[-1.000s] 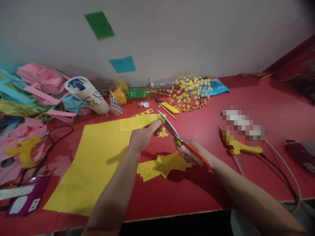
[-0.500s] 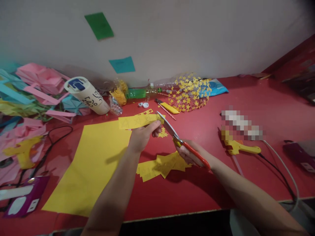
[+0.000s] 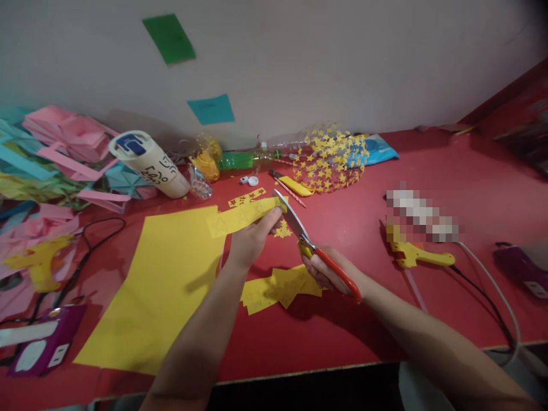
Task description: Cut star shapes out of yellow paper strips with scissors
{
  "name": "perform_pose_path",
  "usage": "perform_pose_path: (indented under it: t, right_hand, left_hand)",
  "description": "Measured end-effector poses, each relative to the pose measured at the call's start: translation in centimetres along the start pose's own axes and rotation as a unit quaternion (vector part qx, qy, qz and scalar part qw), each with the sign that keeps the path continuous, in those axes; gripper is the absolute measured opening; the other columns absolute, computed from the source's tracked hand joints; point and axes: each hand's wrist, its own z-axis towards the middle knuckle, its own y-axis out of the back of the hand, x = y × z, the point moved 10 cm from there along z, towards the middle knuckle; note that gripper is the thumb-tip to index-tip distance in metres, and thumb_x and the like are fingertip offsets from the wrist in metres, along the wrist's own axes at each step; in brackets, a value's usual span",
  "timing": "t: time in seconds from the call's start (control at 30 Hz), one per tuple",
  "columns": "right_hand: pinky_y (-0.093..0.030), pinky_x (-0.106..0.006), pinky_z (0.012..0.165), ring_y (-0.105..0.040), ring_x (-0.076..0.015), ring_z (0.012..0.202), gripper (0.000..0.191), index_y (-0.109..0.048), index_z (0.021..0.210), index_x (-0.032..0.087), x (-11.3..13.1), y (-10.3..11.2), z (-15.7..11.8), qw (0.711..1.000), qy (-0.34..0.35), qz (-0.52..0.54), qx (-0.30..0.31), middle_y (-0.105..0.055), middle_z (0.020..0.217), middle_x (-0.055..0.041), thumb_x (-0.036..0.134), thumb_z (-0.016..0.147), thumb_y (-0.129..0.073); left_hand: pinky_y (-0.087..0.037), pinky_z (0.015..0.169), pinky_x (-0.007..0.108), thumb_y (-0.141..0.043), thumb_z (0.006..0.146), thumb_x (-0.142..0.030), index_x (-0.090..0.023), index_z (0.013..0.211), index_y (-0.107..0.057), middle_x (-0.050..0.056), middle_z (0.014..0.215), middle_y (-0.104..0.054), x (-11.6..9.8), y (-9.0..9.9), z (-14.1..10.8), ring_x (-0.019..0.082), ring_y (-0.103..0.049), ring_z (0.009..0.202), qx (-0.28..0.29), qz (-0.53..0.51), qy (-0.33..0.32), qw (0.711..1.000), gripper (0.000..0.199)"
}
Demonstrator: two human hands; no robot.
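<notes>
Between thumb and fingers, my left hand (image 3: 252,240) pinches a yellow paper strip (image 3: 240,217) with star outlines drawn on it. My right hand (image 3: 323,268) grips red-handled scissors (image 3: 295,220), whose blades meet the strip's right end. Whether the blades are fully closed is hard to tell. Small cut-out yellow stars (image 3: 282,229) lie in a pile just beyond my left hand. Several more yellow paper strips (image 3: 261,294) overlap on the table below my hands. A strip with star-shaped holes (image 3: 248,197) lies behind the held one.
A large yellow sheet (image 3: 162,285) covers the table at left. At the back are a tumbler (image 3: 149,165), a green bottle (image 3: 237,160), a yellow cutter knife (image 3: 295,185) and a star-covered clear dome (image 3: 329,160). Yellow glue guns (image 3: 422,256) with cords lie on both sides.
The held strip has tilted, its left end dropping lower and toward me. The scissors remain at its right end, and my right hand has shifted slightly left.
</notes>
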Motion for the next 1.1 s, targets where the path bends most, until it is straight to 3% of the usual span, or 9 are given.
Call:
perform_pose_path:
  t: [0.3, 0.53, 0.73, 0.9, 1.1]
  right_hand:
    - [-0.026, -0.020, 0.036, -0.027, -0.0046, 0.041, 0.061, -0.037, 0.069, 0.023, -0.2, -0.1, -0.2, 1.000, 0.010, -0.001, -0.003, -0.033, 0.053, 0.0102, 0.082, 0.079, -0.052]
    - [-0.026, -0.020, 0.036, -0.028, -0.0047, 0.040, 0.061, -0.038, 0.068, 0.023, -0.1, 0.4, -0.1, 1.000, 0.006, -0.022, -0.014, -0.034, 0.051, 0.0099, 0.082, 0.079, -0.051]
    - [-0.026, -0.020, 0.036, -0.030, -0.0048, 0.040, 0.060, -0.036, 0.066, 0.024, 0.8, 0.8, -0.2, 0.998, 0.024, -0.060, -0.022, -0.035, 0.048, 0.0093, 0.080, 0.080, -0.051]
    - [-0.026, -0.020, 0.035, -0.031, -0.0049, 0.039, 0.059, -0.036, 0.066, 0.024, 0.9, 0.8, -0.2, 0.998, 0.026, -0.062, -0.021, -0.034, 0.048, 0.0092, 0.079, 0.081, -0.050]
    - [-0.026, -0.021, 0.036, -0.034, -0.0055, 0.041, 0.050, -0.036, 0.065, 0.024, 0.4, 1.4, -0.1, 0.996, 0.007, -0.084, -0.039, -0.036, 0.050, 0.0077, 0.066, 0.087, -0.052]
  left_hand:
    - [-0.051, 0.059, 0.027, -0.069, 0.076, -0.045, -0.022, 0.055, -0.061, 0.001, 0.059, -0.062, 0.6, 0.2, 0.0, 0.015, -0.059, 0.062, -0.018, -0.011, 0.003, 1.000, 0.033]
    - [-0.049, 0.058, 0.027, -0.067, 0.074, -0.049, -0.021, 0.054, -0.058, 0.000, 0.057, -0.058, 0.4, -0.6, 0.2, 0.014, -0.055, 0.058, 0.001, -0.039, 0.007, 0.999, 0.035]
    - [-0.048, 0.058, 0.026, -0.065, 0.076, -0.042, -0.020, 0.058, -0.063, 0.000, 0.060, -0.062, 1.5, -1.2, 0.6, 0.012, -0.056, 0.058, 0.044, -0.100, 0.024, 0.994, 0.028]
    - [-0.047, 0.055, 0.026, -0.068, 0.075, -0.038, -0.019, 0.059, -0.065, 0.000, 0.060, -0.062, 1.3, -1.1, 0.5, 0.012, -0.056, 0.057, 0.047, -0.133, 0.025, 0.990, 0.024]
    - [-0.046, 0.052, 0.025, -0.068, 0.073, -0.035, -0.019, 0.059, -0.065, 0.000, 0.057, -0.062, 0.6, -0.9, 0.8, 0.011, -0.056, 0.052, 0.048, -0.140, 0.005, 0.989, 0.022]
